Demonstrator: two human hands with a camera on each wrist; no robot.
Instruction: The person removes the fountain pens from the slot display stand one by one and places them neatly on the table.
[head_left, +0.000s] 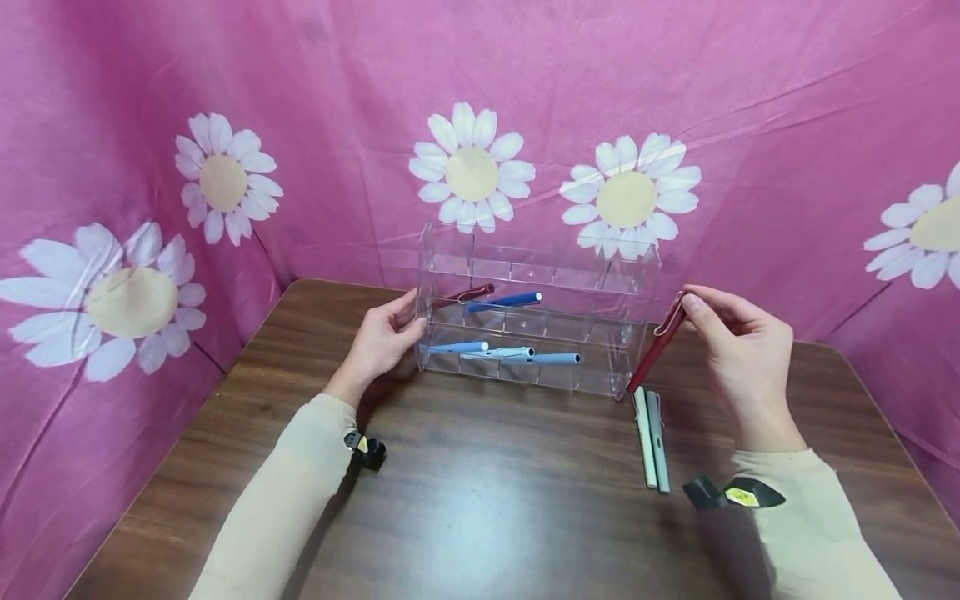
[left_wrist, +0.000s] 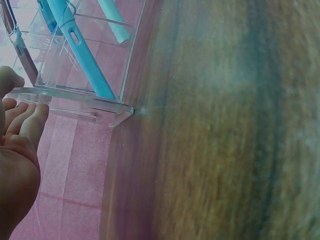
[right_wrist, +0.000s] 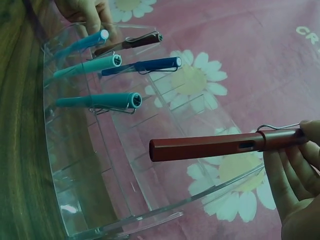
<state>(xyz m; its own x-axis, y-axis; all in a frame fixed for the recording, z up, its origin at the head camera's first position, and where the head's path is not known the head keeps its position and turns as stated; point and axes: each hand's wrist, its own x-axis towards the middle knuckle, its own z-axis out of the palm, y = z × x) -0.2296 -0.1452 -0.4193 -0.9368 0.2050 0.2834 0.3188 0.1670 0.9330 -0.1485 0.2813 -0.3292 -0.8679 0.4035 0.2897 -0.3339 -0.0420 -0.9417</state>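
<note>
My right hand (head_left: pixel 750 358) pinches a red pen (head_left: pixel 657 346) near its clip end, the barrel slanting down beside the right side of a clear acrylic pen rack (head_left: pixel 555 325). In the right wrist view the pen (right_wrist: pixel 200 148) is held apart from the rack's compartments. My left hand (head_left: pixel 386 337) grips the rack's left side panel, thumb on one face and fingers on the other in the left wrist view. A dark red pen (head_left: pixel 476 293) and a dark blue pen (head_left: pixel 510 302) lie in a middle tier. Three lighter blue pens, one of them at the right (head_left: pixel 558 358), lie in the bottom tier.
A pale green pen (head_left: pixel 645 442) and a grey-green pen (head_left: pixel 658 442) lie side by side on the wooden table (head_left: pixel 480 500), right of the rack. Behind the table hangs a pink cloth (head_left: pixel 337 100) with daisies.
</note>
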